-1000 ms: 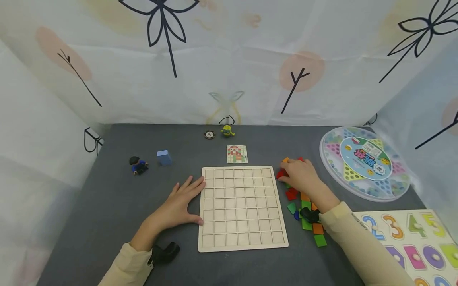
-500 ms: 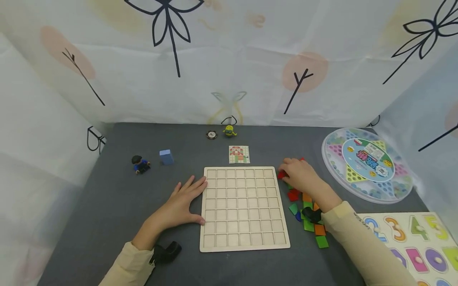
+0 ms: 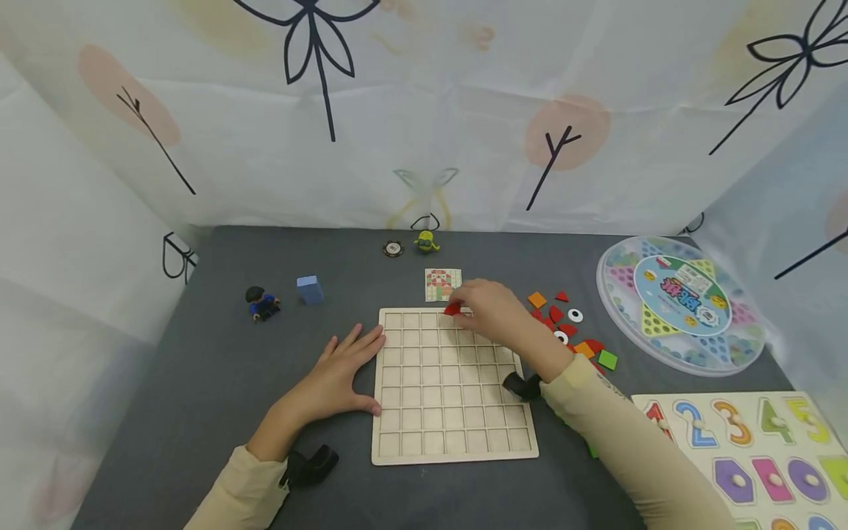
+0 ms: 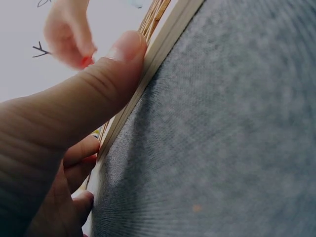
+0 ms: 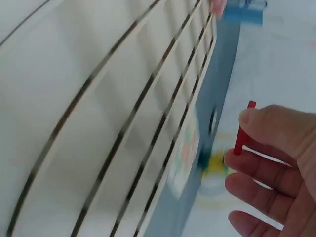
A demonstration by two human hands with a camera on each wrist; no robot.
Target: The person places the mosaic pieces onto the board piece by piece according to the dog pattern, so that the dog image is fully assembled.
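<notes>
My right hand (image 3: 493,313) is over the far edge of a wooden grid board (image 3: 457,397). Between thumb and fingers it pinches a thin red tile (image 3: 453,308), seen edge-on as a red strip (image 5: 244,129) in the right wrist view. My left hand (image 3: 334,375) rests at the board's left side with fingers spread, its thumb (image 4: 126,47) and fingertips against the wooden rim. Just beyond the board lies a small pattern card (image 3: 439,284), partly behind the right hand.
Several red, orange, green and white pieces (image 3: 556,313) lie right of the board, some hidden by the right forearm. Farther right are a round game box (image 3: 682,302) and a number puzzle board (image 3: 735,460). A blue block (image 3: 310,290), toy figure (image 3: 262,303), round token (image 3: 393,249) and yellow figurine (image 3: 426,241) stand around.
My right hand has moved left from the pile of pieces to above the board's far edge, carrying a red tile. The left hand has stayed at the board's side.
</notes>
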